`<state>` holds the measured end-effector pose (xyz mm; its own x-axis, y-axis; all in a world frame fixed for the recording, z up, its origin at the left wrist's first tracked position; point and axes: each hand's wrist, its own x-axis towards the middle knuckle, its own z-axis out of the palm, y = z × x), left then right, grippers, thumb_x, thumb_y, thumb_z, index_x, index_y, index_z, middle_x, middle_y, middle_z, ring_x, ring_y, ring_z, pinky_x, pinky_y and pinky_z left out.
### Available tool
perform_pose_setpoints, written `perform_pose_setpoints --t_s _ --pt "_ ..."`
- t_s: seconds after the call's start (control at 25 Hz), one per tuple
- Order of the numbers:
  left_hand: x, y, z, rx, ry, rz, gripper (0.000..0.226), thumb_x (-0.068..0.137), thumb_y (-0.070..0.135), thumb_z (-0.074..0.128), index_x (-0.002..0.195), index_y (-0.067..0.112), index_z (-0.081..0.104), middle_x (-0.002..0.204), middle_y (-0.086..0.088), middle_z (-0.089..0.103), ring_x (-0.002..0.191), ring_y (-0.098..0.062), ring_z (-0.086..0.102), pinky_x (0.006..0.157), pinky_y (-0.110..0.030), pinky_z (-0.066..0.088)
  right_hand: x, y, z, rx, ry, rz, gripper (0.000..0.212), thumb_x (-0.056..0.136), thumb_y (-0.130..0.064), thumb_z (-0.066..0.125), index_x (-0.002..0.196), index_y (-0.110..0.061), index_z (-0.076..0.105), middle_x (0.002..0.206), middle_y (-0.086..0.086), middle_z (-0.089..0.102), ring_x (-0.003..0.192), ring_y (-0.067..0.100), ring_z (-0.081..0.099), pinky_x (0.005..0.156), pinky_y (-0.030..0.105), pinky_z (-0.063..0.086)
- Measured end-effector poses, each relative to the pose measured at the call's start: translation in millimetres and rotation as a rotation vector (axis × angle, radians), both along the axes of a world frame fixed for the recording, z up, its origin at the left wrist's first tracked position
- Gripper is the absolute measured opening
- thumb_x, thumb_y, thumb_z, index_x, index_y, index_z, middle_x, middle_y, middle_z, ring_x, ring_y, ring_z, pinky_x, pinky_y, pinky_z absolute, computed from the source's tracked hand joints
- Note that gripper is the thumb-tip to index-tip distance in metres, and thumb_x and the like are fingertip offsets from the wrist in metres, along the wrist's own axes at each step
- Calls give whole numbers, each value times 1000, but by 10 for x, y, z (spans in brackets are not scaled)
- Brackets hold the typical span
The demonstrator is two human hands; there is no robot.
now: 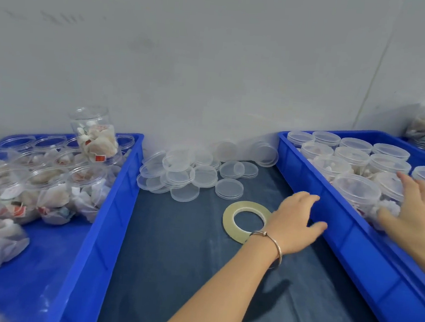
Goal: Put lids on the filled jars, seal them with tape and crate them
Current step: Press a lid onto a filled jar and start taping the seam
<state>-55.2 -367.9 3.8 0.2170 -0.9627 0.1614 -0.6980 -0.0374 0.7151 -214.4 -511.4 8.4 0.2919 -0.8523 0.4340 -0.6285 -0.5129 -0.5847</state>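
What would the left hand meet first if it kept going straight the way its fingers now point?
The left hand already touches the near wall of the right blue crate, its fingers over the rim. Going on, it would probably meet the nearest lidded jar inside; depth is unclear.

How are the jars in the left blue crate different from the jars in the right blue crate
The jars in the left crate have no lids, and their bagged contents bulge out; the jars in the right crate are all lidded. The left jars sit loosely, with one tilted jar on top of them; the right jars stand upright in tidy rows. Both sets are clear plastic, filled and held in blue crates.
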Motion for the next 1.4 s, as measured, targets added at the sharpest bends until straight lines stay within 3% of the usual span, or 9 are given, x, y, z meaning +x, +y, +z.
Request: perform_pose_setpoints --t_s 0.08,0.24,0.44,0.64,0.76,0.92,1.08,1.2,1.4 --pt "208 211 125 -155 22 134 30 95 20 54 123 11 59 127 -5 57 118 -19 51 101 -31 38 217 237 110 -163 -43 102 58 76 13 59 130 -4 48 134 22 40 121 37 43 103 44 36" --pt "669 690 366 -373 30 369 19 94 10 52 95 8 70 96 -6 70 89 -20 62 85 -35 48 1026 974 178 -152 -124 462 40 78 14 55 115 -2 60 117 15 52 109 26 53 95 37 43" --pt "1294 1439 519 -419 -55 696 18 92 4 52 92 5 69 97 -8 69 90 -22 62 84 -27 46 2168 2175 78 82 -301 876 39 81 14 49 116 -2 56 111 8 54 104 10 47 91 20 40" --pt "1546 2323 462 -148 -166 993 26 96 6 42 111 9 63 117 -9 62 107 -21 57 92 -29 42 2740 3188 -6 260 -323 1184 13 84 0 57 88 -11 51 83 5 49 80 18 41 60 16 30" --pt "1425 2811 510 -16 -318 1088 29 95 9 44 119 16 57 121 -4 56 108 -23 55 90 -42 46 2796 3486 -57 246 -172 1257 22 87 -10 54 109 -8 51 106 4 50 94 15 44 72 31 43" --pt "1017 3417 415 67 -637 1227 31 80 22 70 108 14 60 103 -6 62 97 -30 58 72 -44 50 2736 3566 -126 107 103 1281 42 94 -17 48 136 -15 41 135 1 38 102 24 57 83 44 48" --pt "946 3548 241 529 -545 1341 43 83 54 60 110 24 48 117 5 47 109 -16 53 86 -36 45 2728 3568 -142 11 165 1256 41 96 -20 45 136 -16 42 138 0 38 105 23 56 82 40 48" --pt "1047 3519 99 475 -492 1294 18 91 33 59 105 26 49 120 5 33 99 -14 56 83 -32 46 2723 3560 -147 -24 185 1275 37 96 -19 45 133 -16 45 136 0 41 106 22 55 82 38 47" --pt "1219 3482 30 297 -425 1242 31 81 -4 59 90 25 49 116 4 45 79 -18 55 62 -26 33 2744 3567 -179 -69 173 1280 40 94 -19 47 134 -15 46 134 1 45 98 23 53 74 30 39"
